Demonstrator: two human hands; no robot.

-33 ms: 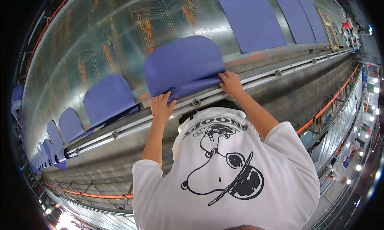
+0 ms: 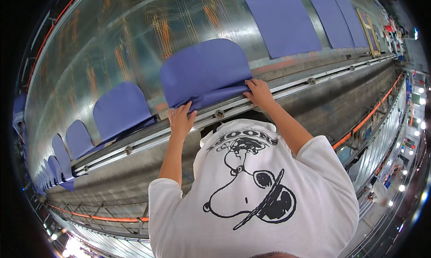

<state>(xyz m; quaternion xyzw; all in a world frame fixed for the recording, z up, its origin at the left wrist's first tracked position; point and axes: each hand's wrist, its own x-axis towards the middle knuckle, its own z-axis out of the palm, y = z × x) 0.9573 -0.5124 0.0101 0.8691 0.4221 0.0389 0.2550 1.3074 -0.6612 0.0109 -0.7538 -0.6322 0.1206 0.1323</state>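
Observation:
A blue-purple fabric piece [image 2: 206, 65] with rounded far corners lies on a shiny metal table in front of me. Its near edge is folded and wrinkled along the table's border. My left hand [image 2: 181, 118], wearing a ring, grips the left end of that edge with fingers curled. At the right end, my right hand [image 2: 260, 94] pinches the same folded edge, thumb underneath. What lies under the fold is hidden.
More blue-purple pieces [image 2: 122, 109] lie in a row to the left, some hanging past the border. Flat rectangular sheets [image 2: 283, 22] and a yellowish frame [image 2: 368, 31] are to the right. A bolted metal rail [image 2: 296, 86] runs along the near edge, above an orange bar [image 2: 368, 116].

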